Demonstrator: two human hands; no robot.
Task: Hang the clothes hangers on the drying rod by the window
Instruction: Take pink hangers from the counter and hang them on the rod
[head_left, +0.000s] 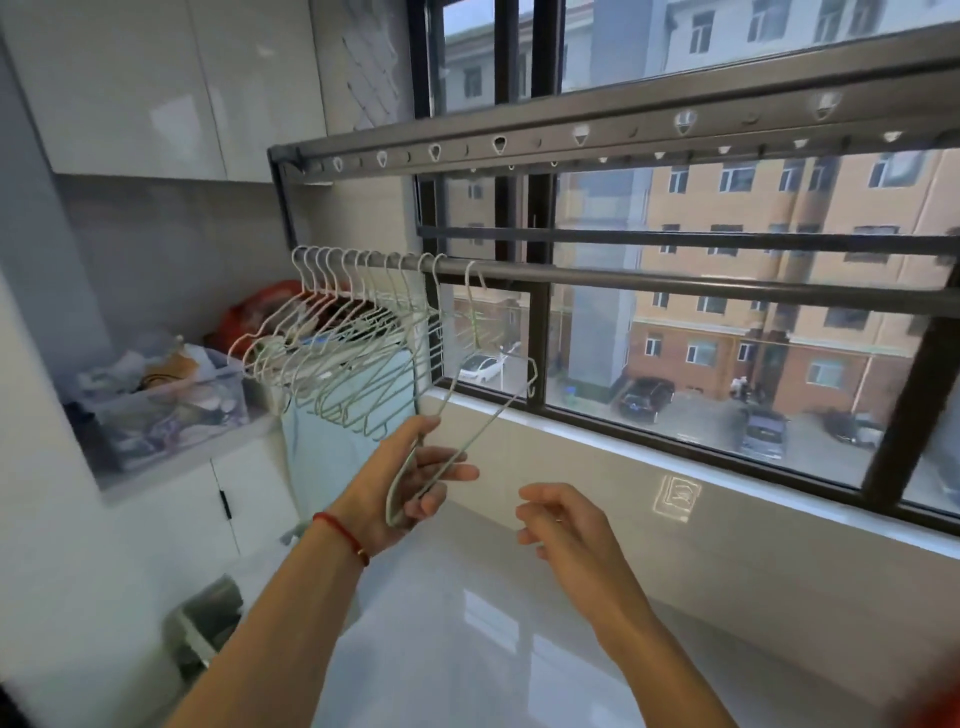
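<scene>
The left hand (410, 483) grips one end of a pale hanger (470, 410) whose hook is over the rod (675, 283), just right of a bunch of hangers (337, 338) crowded at the rod's left end. The right hand (558, 519) hovers below the rod, fingers loosely curled, holding nothing. A clear storage bin (171, 405) sits left of the bunch.
</scene>
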